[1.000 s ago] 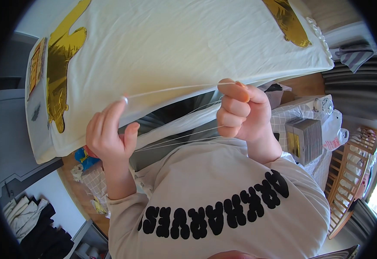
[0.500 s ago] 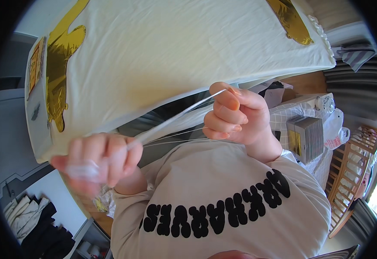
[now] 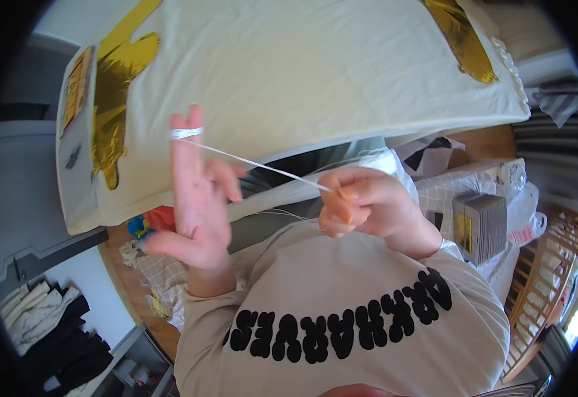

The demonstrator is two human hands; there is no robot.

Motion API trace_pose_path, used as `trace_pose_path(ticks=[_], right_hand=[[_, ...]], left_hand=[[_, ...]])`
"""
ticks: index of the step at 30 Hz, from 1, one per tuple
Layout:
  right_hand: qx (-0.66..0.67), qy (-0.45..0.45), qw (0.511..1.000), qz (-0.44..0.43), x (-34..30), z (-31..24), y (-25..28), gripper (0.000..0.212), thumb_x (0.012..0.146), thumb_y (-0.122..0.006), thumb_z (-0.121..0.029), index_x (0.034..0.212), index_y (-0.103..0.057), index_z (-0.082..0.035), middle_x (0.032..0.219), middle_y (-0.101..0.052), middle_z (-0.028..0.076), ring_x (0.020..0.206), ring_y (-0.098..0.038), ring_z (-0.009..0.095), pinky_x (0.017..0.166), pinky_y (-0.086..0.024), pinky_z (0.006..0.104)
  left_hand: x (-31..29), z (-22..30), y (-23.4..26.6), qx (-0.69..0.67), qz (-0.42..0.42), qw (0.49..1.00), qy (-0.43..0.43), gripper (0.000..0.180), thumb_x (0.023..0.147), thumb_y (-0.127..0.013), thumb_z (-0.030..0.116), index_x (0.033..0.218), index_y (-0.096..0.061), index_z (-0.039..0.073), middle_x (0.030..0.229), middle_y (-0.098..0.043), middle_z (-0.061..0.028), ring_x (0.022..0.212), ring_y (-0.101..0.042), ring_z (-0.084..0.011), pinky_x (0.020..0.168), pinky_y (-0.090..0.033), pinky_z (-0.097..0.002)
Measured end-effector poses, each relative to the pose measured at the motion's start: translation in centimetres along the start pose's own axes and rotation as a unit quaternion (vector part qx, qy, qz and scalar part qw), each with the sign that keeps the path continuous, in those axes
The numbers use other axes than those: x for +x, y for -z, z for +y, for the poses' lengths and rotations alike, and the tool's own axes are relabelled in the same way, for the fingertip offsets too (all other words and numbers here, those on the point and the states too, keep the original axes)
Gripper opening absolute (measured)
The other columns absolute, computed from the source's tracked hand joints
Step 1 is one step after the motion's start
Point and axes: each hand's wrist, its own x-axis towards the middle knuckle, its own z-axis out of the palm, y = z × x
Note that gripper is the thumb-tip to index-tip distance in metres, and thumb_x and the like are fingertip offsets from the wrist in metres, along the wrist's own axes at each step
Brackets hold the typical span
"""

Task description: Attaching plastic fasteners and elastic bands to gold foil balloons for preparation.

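Note:
A white string (image 3: 256,164) runs taut between my two hands, above my lap. My left hand (image 3: 199,205) is raised on the left, slightly blurred. Two of its fingers are stretched up side by side, and several turns of the string (image 3: 187,133) are wrapped round them near the tips. Its thumb sticks out to the side and the remaining fingers are bent. My right hand (image 3: 362,205) pinches the string between thumb and forefinger, the other fingers curled in. Looser thin white strands (image 3: 279,212) lie behind the hands, near my shirt.
A table with a cream cloth (image 3: 315,73) stretches ahead, bearing gold foil pieces (image 3: 111,99) at left and another (image 3: 464,43) at right. To my right sit a stack of cards or sleeves (image 3: 481,228) and a wooden slatted crib (image 3: 547,284). Dark and light clothes (image 3: 57,331) are at lower left.
My left hand has risen and turned, its fingers going from curled to stretched out. My right hand has moved slightly lower, still pinching the string. The view has shifted a little.

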Motion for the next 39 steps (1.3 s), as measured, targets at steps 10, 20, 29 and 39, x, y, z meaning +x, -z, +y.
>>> trace_pose_path(ticks=[10,20,29,39], right_hand=[[-0.257,0.105,0.926,0.258,-1.3,-0.4,-2.3,0.024,0.095,-0.049,-0.025,0.081,-0.053,-0.006,0.057,-0.041,-0.001,0.054,-0.035,0.013,0.056,-0.029,0.0285],[-0.515,-0.155,0.814,0.218,-0.1,-1.7,-4.6,0.013,0.094,-0.049,-0.007,0.087,-0.058,0.000,0.085,-0.058,0.006,0.079,-0.053,0.014,0.072,-0.040,0.0266],[-0.456,-0.033,0.819,0.348,0.1,-1.7,-3.7,0.014,0.092,-0.049,-0.009,0.082,-0.057,-0.004,0.077,-0.050,-0.003,0.071,-0.039,0.004,0.064,-0.029,0.0207],[-0.438,0.017,0.836,0.331,0.3,-1.3,-3.7,0.019,0.095,-0.047,-0.014,0.081,-0.055,-0.004,0.073,-0.048,-0.003,0.058,-0.033,0.004,0.054,-0.024,0.0200]], left_hand=[[-2.8,-2.9,1.9,-0.159,-0.167,0.967,0.107,0.076,0.089,-0.027,0.073,0.080,-0.059,0.005,0.078,-0.059,-0.0029,0.047,-0.038,-0.0132,0.054,-0.034,-0.0292],[-2.6,-2.4,-0.8,-0.555,-0.139,0.811,0.124,0.090,0.091,-0.017,0.070,0.149,-0.007,0.002,0.156,-0.020,-0.0111,0.061,-0.039,-0.0093,0.070,-0.038,-0.0300],[-1.5,-2.5,-0.7,-0.599,-0.158,0.767,0.165,0.078,0.094,-0.023,0.065,0.148,-0.017,0.009,0.145,-0.035,0.0001,0.062,-0.040,-0.0086,0.072,-0.036,-0.0308],[-2.0,-3.9,-1.1,-0.726,-0.167,0.635,0.203,0.060,0.096,-0.026,0.061,0.121,-0.050,0.013,0.102,-0.055,0.0043,0.063,-0.041,-0.0091,0.069,-0.033,-0.0290]])
